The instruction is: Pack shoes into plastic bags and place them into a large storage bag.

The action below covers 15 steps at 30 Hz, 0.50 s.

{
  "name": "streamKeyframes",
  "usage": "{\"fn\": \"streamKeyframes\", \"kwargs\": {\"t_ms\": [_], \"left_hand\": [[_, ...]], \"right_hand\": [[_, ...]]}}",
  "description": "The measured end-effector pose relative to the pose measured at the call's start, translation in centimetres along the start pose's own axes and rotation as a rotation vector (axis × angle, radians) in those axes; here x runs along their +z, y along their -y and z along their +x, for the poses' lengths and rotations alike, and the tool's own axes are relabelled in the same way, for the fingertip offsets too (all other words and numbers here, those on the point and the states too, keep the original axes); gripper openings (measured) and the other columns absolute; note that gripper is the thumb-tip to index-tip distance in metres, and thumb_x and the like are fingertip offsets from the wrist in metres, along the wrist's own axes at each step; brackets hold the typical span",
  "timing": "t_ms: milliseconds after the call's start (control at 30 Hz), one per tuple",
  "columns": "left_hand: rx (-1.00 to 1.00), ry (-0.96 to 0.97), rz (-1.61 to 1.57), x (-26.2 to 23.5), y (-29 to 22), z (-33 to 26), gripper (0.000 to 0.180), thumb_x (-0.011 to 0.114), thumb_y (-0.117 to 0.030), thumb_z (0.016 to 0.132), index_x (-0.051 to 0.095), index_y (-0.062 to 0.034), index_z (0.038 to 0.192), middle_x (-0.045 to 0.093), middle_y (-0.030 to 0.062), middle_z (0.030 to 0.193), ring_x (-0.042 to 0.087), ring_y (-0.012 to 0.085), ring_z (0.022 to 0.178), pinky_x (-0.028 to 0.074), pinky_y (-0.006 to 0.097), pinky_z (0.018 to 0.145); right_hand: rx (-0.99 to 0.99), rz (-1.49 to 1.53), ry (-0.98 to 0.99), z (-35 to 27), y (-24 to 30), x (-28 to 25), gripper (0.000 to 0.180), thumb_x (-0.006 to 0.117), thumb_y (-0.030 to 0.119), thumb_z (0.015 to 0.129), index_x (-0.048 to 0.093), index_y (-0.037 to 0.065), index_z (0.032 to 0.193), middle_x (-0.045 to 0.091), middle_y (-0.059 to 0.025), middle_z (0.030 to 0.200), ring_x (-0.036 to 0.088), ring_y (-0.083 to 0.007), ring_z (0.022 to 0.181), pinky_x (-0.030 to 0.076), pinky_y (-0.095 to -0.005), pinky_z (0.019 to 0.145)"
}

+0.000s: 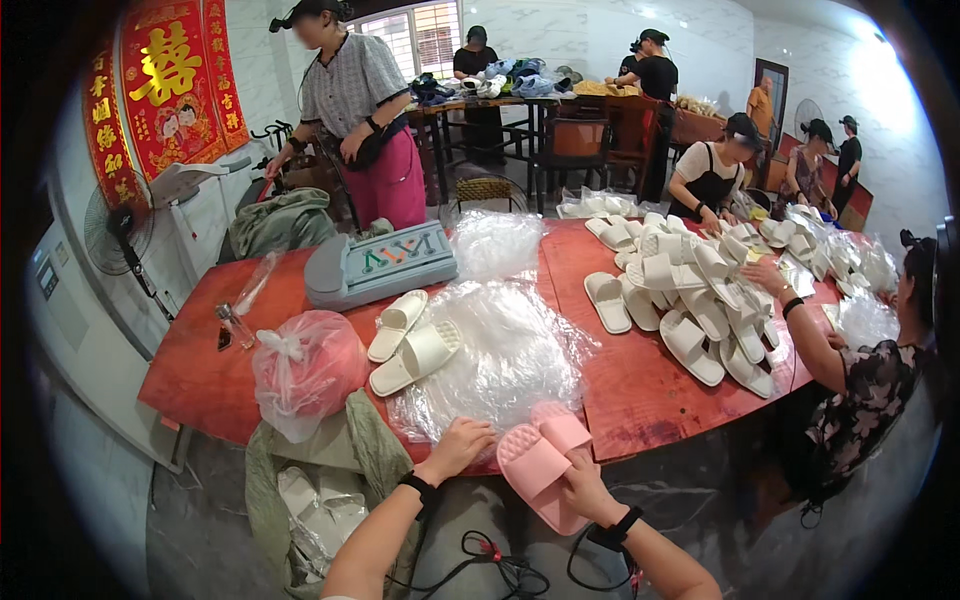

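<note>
We stand at the near edge of a long red table (640, 390) in a busy white-walled workroom, with other people working along its right side and at tables farther back. At that near edge our right hand (585, 487) is closed around a pair of pink slippers (545, 460), soles up and stacked together, half over the table's lip. Our left hand (462, 445) lies just beside them, its fingers curled onto the edge of a stack of clear plastic bags (500, 350), holding nothing firmly as far as we can tell. As we judge it, the pink pair is gathered but not yet in a bag. Two white slippers (412, 342) lie loose on the bags, and a large heap of white slippers (700, 290) covers the right half of the table, so much appears left to do. Below the edge, an open green sack (355, 440) holds a few white slippers. Room is tight: a knotted pink plastic bag (305, 365) sits near the left, a grey sealing machine (380, 263) behind the bags, and bare table shows only between the bags and the heap.
</note>
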<state>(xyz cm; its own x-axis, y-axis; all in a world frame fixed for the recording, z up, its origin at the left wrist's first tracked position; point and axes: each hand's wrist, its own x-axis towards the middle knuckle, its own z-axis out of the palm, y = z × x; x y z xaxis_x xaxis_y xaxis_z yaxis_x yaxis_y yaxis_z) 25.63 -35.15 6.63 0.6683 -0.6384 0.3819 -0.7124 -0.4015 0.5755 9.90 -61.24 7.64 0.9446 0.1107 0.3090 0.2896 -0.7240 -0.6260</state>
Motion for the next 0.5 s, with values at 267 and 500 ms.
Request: {"fn": "streamKeyframes", "kwargs": {"t_ms": [267, 500], "left_hand": [[-0.096, 0.051, 0.353, 0.5, -0.2, -1.3, 0.058, 0.079, -0.027, 0.072, 0.06, -0.0174, 0.126, 0.048, 0.011, 0.142, 0.037, 0.0375, 0.131, 0.032, 0.053, 0.105], [-0.111, 0.068, 0.4, 0.7, -1.9, -0.8, 0.072, 0.079, -0.028, 0.072, 0.05, -0.0133, 0.136, 0.039, 0.0171, 0.147, 0.032, 0.0393, 0.136, 0.03, 0.056, 0.106]], "right_hand": [[0.094, -0.012, 0.083, -1.5, -1.6, -1.7, 0.047, 0.058, 0.003, 0.073, 0.061, 0.008, 0.12, 0.051, -0.0145, 0.13, 0.045, -0.0401, 0.12, 0.038, -0.0509, 0.096], [0.051, -0.002, 0.09, -1.1, -0.8, -1.7, 0.045, 0.059, 0.004, 0.072, 0.062, 0.006, 0.117, 0.049, -0.016, 0.13, 0.043, -0.0398, 0.122, 0.037, -0.0525, 0.098]]}}
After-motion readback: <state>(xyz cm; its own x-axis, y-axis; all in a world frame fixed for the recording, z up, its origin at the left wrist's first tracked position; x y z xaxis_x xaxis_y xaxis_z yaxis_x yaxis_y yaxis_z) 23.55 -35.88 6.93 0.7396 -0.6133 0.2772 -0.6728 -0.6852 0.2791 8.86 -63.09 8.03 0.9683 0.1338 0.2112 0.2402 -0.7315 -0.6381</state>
